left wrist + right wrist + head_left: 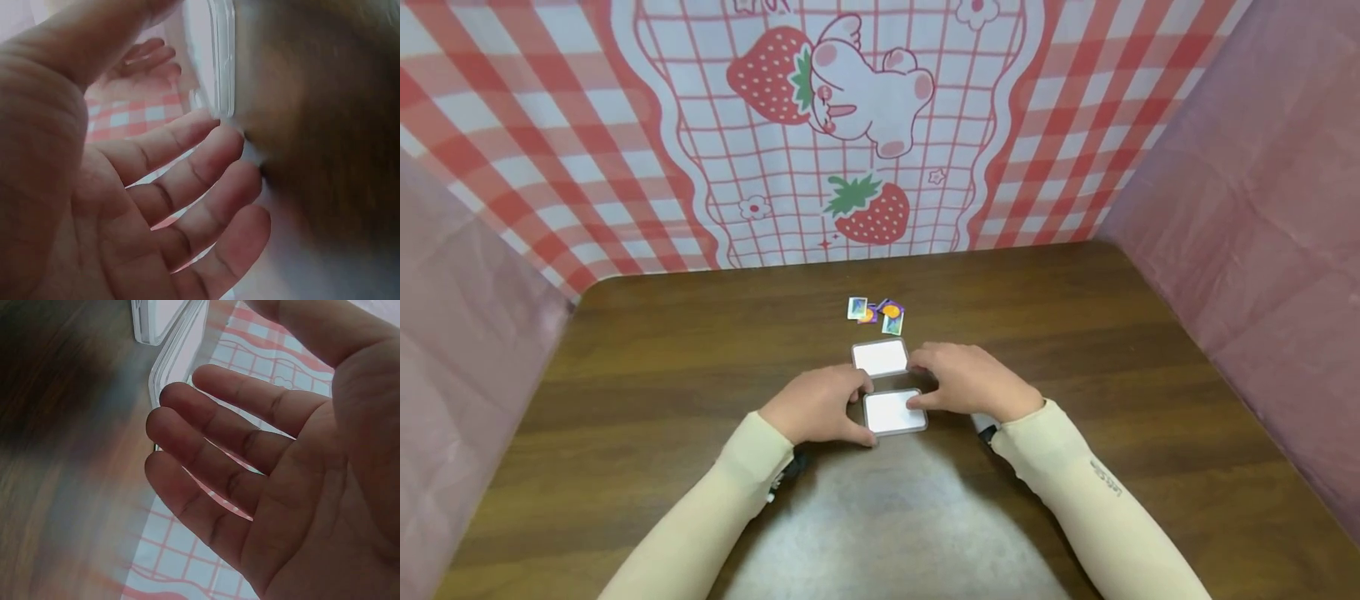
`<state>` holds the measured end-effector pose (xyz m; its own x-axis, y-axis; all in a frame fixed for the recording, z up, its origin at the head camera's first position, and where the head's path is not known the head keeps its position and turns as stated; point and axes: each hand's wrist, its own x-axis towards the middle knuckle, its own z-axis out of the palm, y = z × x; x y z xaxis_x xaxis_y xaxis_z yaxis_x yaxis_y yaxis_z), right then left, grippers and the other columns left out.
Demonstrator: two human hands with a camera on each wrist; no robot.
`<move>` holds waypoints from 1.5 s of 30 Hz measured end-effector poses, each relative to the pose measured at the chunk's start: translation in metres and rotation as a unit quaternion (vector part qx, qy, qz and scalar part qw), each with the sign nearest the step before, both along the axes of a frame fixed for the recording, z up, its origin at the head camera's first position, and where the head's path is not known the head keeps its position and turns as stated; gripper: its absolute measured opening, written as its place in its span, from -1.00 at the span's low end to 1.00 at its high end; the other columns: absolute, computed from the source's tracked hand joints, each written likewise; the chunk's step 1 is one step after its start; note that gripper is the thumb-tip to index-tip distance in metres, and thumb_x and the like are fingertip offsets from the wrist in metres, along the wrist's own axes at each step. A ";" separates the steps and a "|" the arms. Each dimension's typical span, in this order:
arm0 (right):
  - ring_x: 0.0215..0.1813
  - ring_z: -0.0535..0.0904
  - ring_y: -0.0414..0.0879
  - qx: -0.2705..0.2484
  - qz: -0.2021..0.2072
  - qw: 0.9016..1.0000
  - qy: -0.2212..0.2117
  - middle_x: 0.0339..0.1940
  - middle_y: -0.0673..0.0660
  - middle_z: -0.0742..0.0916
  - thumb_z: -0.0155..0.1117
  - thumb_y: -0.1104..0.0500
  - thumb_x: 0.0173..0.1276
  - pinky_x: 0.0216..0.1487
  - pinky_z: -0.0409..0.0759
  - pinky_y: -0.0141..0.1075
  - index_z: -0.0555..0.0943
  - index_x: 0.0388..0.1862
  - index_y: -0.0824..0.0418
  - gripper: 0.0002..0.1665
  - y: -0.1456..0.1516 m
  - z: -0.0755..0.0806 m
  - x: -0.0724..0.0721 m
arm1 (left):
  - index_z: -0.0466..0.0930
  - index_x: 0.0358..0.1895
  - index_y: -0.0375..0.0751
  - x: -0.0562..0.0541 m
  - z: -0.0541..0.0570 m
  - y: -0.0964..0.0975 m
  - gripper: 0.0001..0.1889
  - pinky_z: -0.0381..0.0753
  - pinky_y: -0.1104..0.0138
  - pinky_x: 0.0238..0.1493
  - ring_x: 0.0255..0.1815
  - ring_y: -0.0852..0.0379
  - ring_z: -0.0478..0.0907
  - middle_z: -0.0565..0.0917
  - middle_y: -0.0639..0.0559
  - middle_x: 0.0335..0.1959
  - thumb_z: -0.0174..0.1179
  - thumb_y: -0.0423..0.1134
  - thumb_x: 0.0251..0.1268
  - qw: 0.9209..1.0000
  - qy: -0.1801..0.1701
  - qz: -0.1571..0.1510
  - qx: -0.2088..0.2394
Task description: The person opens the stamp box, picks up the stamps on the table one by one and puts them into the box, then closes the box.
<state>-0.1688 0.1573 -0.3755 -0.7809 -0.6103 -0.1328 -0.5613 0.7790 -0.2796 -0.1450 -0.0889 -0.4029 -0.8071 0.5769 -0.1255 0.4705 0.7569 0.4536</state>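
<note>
Two flat rectangular cases with white tops and clear edges lie on the table, a far case (880, 357) and a near case (891, 412). My left hand (822, 404) is at their left side, its fingertips by the far case's lower left corner and its thumb by the near case's lower left corner. My right hand (973, 382) is at the right, fingers at the far case's right edge and thumb over the near case's right end. In both wrist views the fingers are extended and loosely bent, close to the clear case edges (181, 356).
Several small picture cards, one white-bordered (857, 307) and one purple with an orange disc (891, 309), lie beyond the cases on the brown wooden table (662, 350). A red checked cloth (1067, 125) hangs behind, with pink cloth (1247, 192) at both sides.
</note>
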 end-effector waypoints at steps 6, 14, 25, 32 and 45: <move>-0.28 0.50 -0.19 -0.005 -0.003 1.000 0.013 -0.18 -0.04 0.69 0.56 -0.17 0.26 -0.23 0.54 -0.21 0.70 0.02 0.10 -0.50 0.005 -0.002 0.000 | 0.63 0.11 -0.14 0.003 -0.007 0.012 -0.29 0.59 0.21 -0.13 -0.17 0.10 0.54 0.68 0.02 -0.07 0.60 0.21 -0.05 0.998 0.058 -0.014 -0.020; -0.33 0.46 -0.20 -0.018 0.003 0.999 0.029 -0.24 -0.06 0.67 0.53 -0.16 0.29 -0.30 0.49 -0.26 0.71 -0.02 0.08 -0.56 0.006 -0.007 -0.001 | 0.65 0.02 -0.20 0.003 -0.008 0.007 -0.34 0.61 0.15 -0.08 -0.12 0.03 0.53 0.65 -0.02 -0.07 0.60 0.19 -0.03 0.997 0.069 0.017 -0.020; -0.32 0.47 -0.22 -0.022 0.006 0.999 0.031 -0.25 -0.06 0.67 0.50 -0.09 0.35 -0.28 0.50 -0.26 0.72 -0.05 0.06 -0.67 0.007 -0.005 -0.005 | 0.65 0.04 -0.22 -0.003 -0.009 0.002 -0.33 0.60 0.18 -0.10 -0.16 0.07 0.47 0.59 -0.02 -0.07 0.57 0.21 0.01 0.996 0.075 0.041 -0.026; -0.29 0.50 -0.21 -0.026 -0.008 1.000 0.014 -0.18 -0.01 0.70 0.49 -0.08 0.36 -0.26 0.52 -0.22 0.71 0.03 0.10 -0.61 0.010 -0.001 -0.011 | 0.66 0.07 -0.24 -0.006 -0.011 -0.004 -0.33 0.62 0.13 -0.03 -0.09 0.01 0.51 0.60 -0.06 -0.04 0.58 0.18 0.02 0.995 0.084 0.040 -0.021; -0.21 0.52 -0.17 0.006 0.023 0.999 0.032 -0.08 0.04 0.69 0.54 -0.15 0.28 -0.21 0.57 -0.20 0.69 0.09 0.14 -0.46 -0.019 -0.003 0.000 | 0.67 0.08 -0.20 -0.006 -0.008 -0.006 -0.35 0.61 0.12 -0.02 -0.04 0.02 0.52 0.61 -0.03 -0.03 0.57 0.18 0.03 0.996 0.083 0.024 -0.027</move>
